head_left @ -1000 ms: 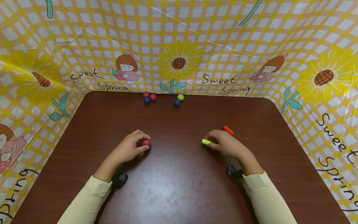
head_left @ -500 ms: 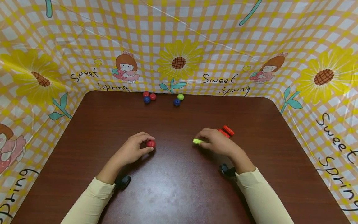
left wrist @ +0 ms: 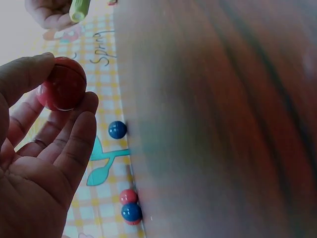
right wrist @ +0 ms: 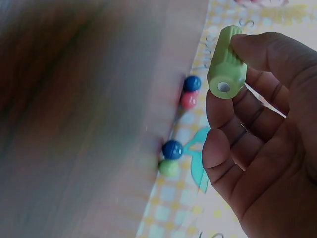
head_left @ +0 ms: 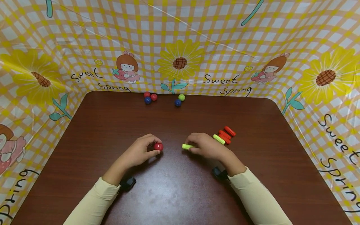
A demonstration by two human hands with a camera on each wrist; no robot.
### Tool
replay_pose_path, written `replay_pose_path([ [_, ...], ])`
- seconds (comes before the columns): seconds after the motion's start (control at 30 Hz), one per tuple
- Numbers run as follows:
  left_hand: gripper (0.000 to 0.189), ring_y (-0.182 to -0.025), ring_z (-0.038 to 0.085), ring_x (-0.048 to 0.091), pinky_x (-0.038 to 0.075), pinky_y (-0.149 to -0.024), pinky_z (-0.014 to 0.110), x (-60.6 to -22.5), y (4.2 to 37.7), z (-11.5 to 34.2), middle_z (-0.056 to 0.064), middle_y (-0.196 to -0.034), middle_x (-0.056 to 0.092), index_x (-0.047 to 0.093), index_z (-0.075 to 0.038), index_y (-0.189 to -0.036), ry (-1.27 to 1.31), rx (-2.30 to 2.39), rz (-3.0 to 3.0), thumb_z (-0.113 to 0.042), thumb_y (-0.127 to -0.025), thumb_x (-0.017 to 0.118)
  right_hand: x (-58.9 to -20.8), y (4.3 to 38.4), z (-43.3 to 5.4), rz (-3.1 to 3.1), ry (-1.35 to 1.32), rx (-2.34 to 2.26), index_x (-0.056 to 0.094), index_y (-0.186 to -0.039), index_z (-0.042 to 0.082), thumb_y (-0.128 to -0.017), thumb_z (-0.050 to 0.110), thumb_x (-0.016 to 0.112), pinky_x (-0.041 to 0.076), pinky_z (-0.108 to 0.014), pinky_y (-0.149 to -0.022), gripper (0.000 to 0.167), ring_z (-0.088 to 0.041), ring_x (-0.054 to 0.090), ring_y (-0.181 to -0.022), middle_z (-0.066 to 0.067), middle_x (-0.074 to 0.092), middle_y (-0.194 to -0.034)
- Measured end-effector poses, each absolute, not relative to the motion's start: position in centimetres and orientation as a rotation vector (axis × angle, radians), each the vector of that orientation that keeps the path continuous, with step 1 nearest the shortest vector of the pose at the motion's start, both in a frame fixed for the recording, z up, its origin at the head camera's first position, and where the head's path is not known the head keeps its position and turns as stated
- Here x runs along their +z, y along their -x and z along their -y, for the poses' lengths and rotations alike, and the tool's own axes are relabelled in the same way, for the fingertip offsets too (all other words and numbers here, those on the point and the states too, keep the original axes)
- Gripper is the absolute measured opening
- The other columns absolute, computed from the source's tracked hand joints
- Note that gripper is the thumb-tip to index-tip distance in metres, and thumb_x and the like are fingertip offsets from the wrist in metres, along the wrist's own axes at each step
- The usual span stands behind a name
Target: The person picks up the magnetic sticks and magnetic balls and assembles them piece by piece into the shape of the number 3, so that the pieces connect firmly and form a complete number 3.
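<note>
In the head view my left hand [head_left: 139, 152] pinches a red ball [head_left: 158, 147] between thumb and fingers, just left of the table's middle. The ball [left wrist: 64, 84] looks glossy in the left wrist view, with a seam line round it. My right hand [head_left: 207, 147] faces it across a short gap, pinching a short yellow-green rod [head_left: 187, 146] that points left toward the ball. A small pale round spot marks the centre of the end of this ribbed rod [right wrist: 229, 64] in the right wrist view. Ball and rod are apart.
Right of my right hand lie several red rods [head_left: 230, 131] and another yellow-green rod [head_left: 218, 139], side by side. At the table's back edge sit two red balls [head_left: 153, 97] with a blue one [head_left: 147, 100], and a blue ball [head_left: 177, 102] beside a green one [head_left: 181, 97]. Checked cloth [head_left: 225, 47] surrounds the table.
My left hand has moved right with the red ball, my right hand left with the yellow-green rod, narrowing the gap. More rods behind the right hand have come into sight.
</note>
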State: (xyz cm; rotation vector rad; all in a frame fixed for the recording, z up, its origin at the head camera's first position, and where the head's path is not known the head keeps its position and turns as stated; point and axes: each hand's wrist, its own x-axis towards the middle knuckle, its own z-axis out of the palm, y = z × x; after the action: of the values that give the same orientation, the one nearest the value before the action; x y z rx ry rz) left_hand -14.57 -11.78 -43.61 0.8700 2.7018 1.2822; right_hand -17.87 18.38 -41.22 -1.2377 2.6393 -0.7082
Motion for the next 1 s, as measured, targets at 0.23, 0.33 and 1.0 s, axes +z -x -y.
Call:
replay_pose_path([
  [0.23,0.025,-0.097,0.015,0.063,0.052,-0.080,0.035,-43.6,14.5,11.1,-0.002,-0.106,0.062,0.065,-0.012,-0.109,-0.899,1.289,-2.647,-0.012,-0.088,0.077,-41.3,17.5,-16.7,-2.593,1.289,-0.681,0.067,-0.099,0.013,-0.089,0.009,0.070,0.046,-0.030,-0.075,0.011,-0.009,0.053,-0.082,0.006,0.058,-0.095],
  [0.33,0.025,-0.097,0.015,0.063,0.053,-0.079,0.035,-43.6,14.4,10.9,-0.002,-0.106,0.062,0.065,-0.012,-0.109,-0.901,1.290,-2.629,-0.012,-0.088,0.077,-41.2,17.3,-16.2,-2.582,1.299,-0.664,0.066,-0.100,0.012,-0.090,0.009,0.070,0.046,-0.030,-0.074,0.011,-0.009,0.052,-0.081,0.006,0.057,-0.094],
  [1.0,0.025,-0.093,0.011,0.060,0.051,-0.082,0.030,-43.6,14.3,9.8,-0.005,-0.105,0.060,0.065,-0.013,-0.109,-0.935,1.240,-2.616,-0.012,-0.087,0.078,-41.0,16.8,-14.7,-2.575,1.308,-0.653,0.067,-0.101,0.014,-0.092,0.012,0.071,0.047,-0.027,-0.073,0.010,-0.008,0.052,-0.081,0.007,0.058,-0.094],
])
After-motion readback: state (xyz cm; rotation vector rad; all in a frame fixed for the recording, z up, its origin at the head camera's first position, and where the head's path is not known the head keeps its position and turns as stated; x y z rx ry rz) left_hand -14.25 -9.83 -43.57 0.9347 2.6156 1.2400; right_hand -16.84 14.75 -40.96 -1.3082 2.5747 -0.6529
